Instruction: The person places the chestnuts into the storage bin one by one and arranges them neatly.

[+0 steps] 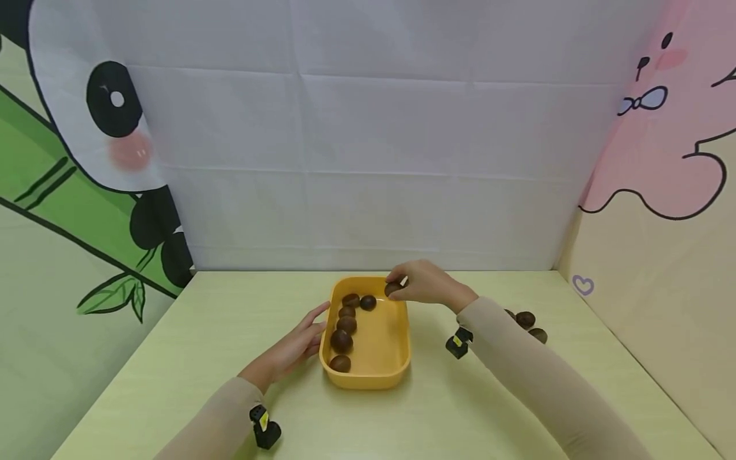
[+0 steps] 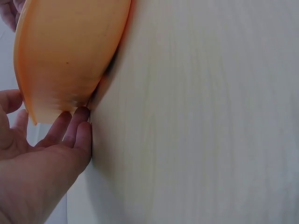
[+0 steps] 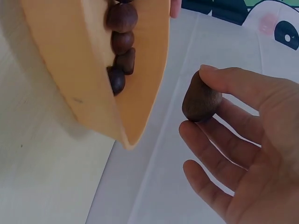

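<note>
A yellow rectangular tray (image 1: 379, 381) stands on the table with several brown chestnuts inside, most in a line along its left wall, such as one chestnut (image 1: 342, 342). At the tray's far right corner, my right hand (image 1: 428, 283) pinches another chestnut (image 3: 202, 99) between thumb and fingers, above the rim. My left hand (image 1: 293, 350) is against the tray's left side. In the left wrist view its fingertips (image 2: 80, 114) touch the outer wall low down, with the thumb near the rim; the fingers look only slightly bent.
Several more chestnuts (image 1: 526, 319) lie on the table to the right, partly hidden behind my right sleeve (image 1: 535, 377). A white cloth backdrop (image 1: 374, 128) rises at the table's far edge. Side panels with cartoon animals stand left and right.
</note>
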`<move>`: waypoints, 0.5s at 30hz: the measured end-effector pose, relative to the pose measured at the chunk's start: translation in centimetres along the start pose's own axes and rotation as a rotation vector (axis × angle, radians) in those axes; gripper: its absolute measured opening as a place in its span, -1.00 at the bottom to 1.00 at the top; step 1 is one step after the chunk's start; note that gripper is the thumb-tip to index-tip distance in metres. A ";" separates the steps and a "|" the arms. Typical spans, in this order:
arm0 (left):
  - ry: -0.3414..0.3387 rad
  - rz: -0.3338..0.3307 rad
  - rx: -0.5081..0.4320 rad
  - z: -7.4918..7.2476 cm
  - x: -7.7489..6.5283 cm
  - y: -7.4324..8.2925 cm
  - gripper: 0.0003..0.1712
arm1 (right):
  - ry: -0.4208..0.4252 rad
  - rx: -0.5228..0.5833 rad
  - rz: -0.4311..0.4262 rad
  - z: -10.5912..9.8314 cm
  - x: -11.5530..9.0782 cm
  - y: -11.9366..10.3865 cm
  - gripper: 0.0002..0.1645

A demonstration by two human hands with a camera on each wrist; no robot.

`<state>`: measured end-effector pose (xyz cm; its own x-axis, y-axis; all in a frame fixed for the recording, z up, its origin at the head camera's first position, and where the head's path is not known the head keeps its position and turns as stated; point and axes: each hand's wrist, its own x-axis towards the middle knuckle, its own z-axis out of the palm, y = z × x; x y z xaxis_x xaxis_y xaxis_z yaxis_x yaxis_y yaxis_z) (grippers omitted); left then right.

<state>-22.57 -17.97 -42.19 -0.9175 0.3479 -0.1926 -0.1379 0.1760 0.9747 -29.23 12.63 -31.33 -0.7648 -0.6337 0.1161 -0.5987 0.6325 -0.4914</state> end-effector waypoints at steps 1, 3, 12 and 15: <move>-0.002 0.000 -0.001 0.0 0.0 0.0 -0.30 | -0.006 0.007 0.001 0.2 0.5 -0.3 -0.61; -0.004 0.003 0.003 -0.1 -0.1 -0.1 -0.29 | -0.021 0.022 0.005 0.6 1.5 -1.0 -0.62; 0.013 -0.027 -0.010 0.0 0.0 0.1 -0.32 | -0.045 0.082 0.076 2.8 4.7 -2.6 -0.63; 0.015 -0.029 -0.015 -0.1 0.0 0.2 -0.31 | -0.050 0.086 0.111 3.6 5.5 -2.3 -0.64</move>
<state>-22.64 -17.98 -42.05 -0.9185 0.3291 -0.2193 -0.1701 0.1718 0.9703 -31.13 6.06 -32.69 -0.8108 -0.5851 0.0150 -0.4874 0.6608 -0.5708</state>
